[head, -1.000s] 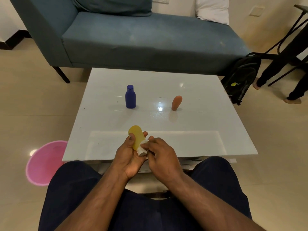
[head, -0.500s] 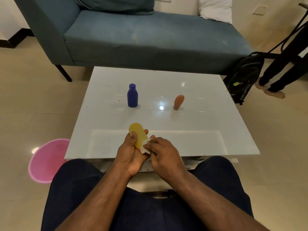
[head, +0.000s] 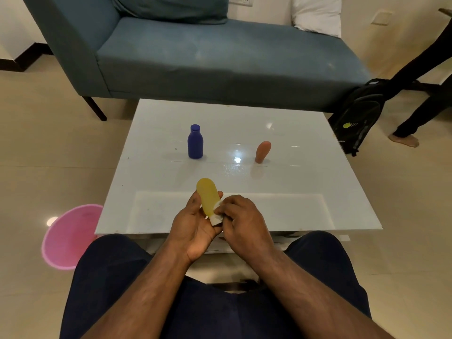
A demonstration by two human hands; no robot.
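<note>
Pink plastic sits farthest left: a basin [head: 71, 237] on the floor beside the white table [head: 305, 192]. On the tabletop a dark blue bottle [head: 195, 143] stands upright with its cap on. Nearer you, over the table's near edge, your left hand [head: 195, 226] holds the yellow tube [head: 208, 196]. Your thumb is on one side and your fingers curl round the other, and the tube's rounded end points up and away from you. At its lower end is the white cap [head: 216, 217], which your right hand [head: 244, 223] pinches between thumb and fingertips — the two hands touch there. Further right, an orange tube [head: 263, 151] stands on its narrow end, leaning slightly, well apart from the blue bottle. Past the table's right edge a black backpack [head: 359, 118] rests on the floor against the blue-grey sofa [head: 220, 57] — just beside it is another person's foot [head: 403, 140].
</note>
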